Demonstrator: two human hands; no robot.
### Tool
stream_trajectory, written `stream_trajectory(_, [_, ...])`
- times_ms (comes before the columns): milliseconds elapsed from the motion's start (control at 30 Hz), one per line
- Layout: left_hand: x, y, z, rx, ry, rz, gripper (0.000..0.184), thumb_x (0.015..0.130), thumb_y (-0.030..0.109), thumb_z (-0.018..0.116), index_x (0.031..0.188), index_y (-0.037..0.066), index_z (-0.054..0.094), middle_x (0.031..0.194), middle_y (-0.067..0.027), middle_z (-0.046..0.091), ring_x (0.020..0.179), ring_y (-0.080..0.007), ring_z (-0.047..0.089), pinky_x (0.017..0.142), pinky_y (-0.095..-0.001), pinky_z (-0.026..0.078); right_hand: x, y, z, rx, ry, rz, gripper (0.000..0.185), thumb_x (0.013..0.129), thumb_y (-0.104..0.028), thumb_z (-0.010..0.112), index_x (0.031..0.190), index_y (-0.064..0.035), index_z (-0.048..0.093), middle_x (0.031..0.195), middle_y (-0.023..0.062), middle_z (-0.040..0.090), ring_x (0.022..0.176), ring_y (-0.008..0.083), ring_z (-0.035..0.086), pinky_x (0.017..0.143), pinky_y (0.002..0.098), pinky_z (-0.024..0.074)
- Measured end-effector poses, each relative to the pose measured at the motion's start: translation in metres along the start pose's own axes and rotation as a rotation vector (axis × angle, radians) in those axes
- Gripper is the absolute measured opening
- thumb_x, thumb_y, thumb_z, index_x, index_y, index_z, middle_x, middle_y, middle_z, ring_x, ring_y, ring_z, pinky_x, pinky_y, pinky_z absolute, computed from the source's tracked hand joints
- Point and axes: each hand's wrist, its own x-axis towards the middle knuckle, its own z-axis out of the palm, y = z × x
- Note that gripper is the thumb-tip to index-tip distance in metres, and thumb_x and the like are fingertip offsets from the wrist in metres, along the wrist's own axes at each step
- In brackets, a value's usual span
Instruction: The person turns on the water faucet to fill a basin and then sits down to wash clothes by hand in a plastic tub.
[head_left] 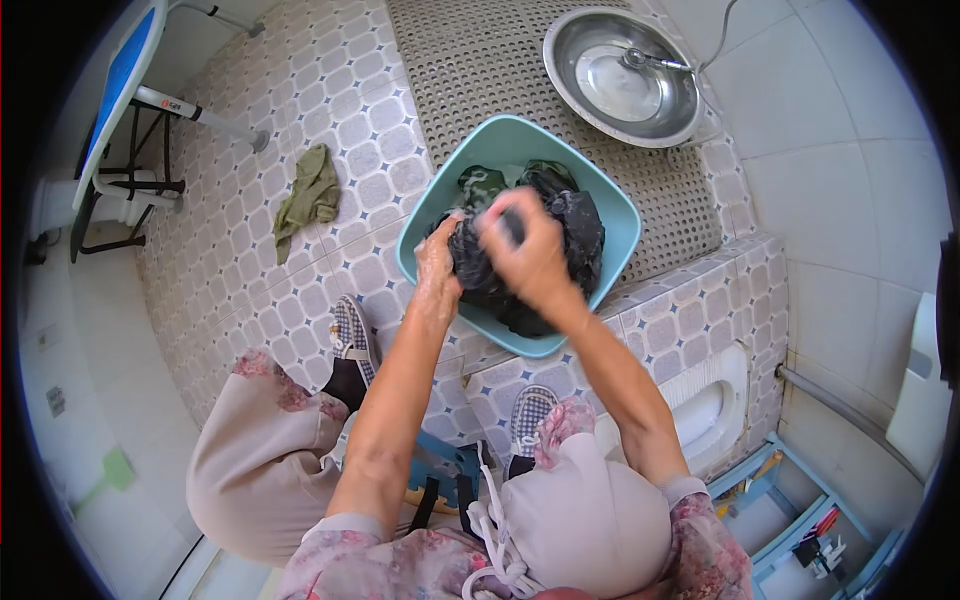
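Observation:
A light blue square basin (618, 222) stands on the floor with wet, dark, partly camouflage-patterned clothes (583, 238) inside. At the left side of the clothes, my left hand (437, 272) is closed on the dark fabric, with suds on its skin. My right hand (525, 245), blurred by motion, is curled over the middle of the same bundle. Its fingertips are smeared, and what they grip cannot be made out.
A steel bowl (570, 75) with a shower head (637, 58) sits on a perforated mat (450, 60). A green cloth (312, 195) lies on the tiles. A squat toilet (705, 410), a blue shelf (800, 520) and a blue-seated chair (125, 70) stand around.

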Motion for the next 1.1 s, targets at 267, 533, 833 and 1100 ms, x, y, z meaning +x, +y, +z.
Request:
stream_trajectory(267, [-0.004, -0.039, 0.006, -0.026, 0.067, 0.013, 0.03, 0.092, 0.033, 0.065, 0.108, 0.007, 0.064, 0.094, -0.0023, 0.066, 0.081, -0.0168, 0.065, 0.073, -0.0316, 0.054, -0.001, 0.049, 0.043, -0.358, -0.037, -0.295, 0.015, 0.084, -0.021, 0.066, 0.08, -0.0103, 0.057, 0.071, 0.0159, 0.063, 0.064, 0.0336, 0.065, 0.056, 0.0422, 0.0525])
stream_trajectory(533, [0.004, -0.048, -0.029, -0.082, -0.502, 0.191, 0.019, 0.095, 0.03, 0.057, 0.098, 0.013, 0.065, 0.086, 0.0001, 0.063, 0.078, -0.0136, 0.061, 0.069, -0.0285, 0.051, -0.008, 0.039, 0.029, -0.264, 0.0, -0.154, 0.018, 0.084, -0.021, 0.068, 0.085, -0.0061, 0.059, 0.07, 0.0209, 0.062, 0.066, 0.0412, 0.065, 0.058, 0.0458, 0.0519])
stream_trajectory(833, [-0.028, -0.048, 0.026, 0.654, -0.04, 0.493, 0.048, 0.085, 0.038, 0.069, 0.097, -0.008, 0.065, 0.088, -0.0193, 0.069, 0.081, -0.0272, 0.066, 0.076, -0.0404, 0.051, 0.04, 0.089, -0.006, -0.577, 0.059, -0.055, 0.014, 0.083, -0.017, 0.066, 0.094, -0.0101, 0.061, 0.094, 0.0156, 0.068, 0.088, 0.0364, 0.064, 0.075, 0.0455, 0.0521])
stream_trajectory(1100, [-0.083, -0.017, 0.077, 0.784, -0.197, 0.75, 0.022, 0.089, 0.024, 0.07, 0.093, 0.003, 0.066, 0.072, -0.0106, 0.065, 0.063, -0.0158, 0.061, 0.062, -0.0304, 0.049, 0.021, -0.001, -0.095, -0.244, -0.68, -0.162, 0.062, 0.064, -0.012, 0.059, 0.125, -0.0004, 0.053, 0.121, 0.0197, 0.058, 0.119, 0.0382, 0.052, 0.114, 0.0509, 0.0267])
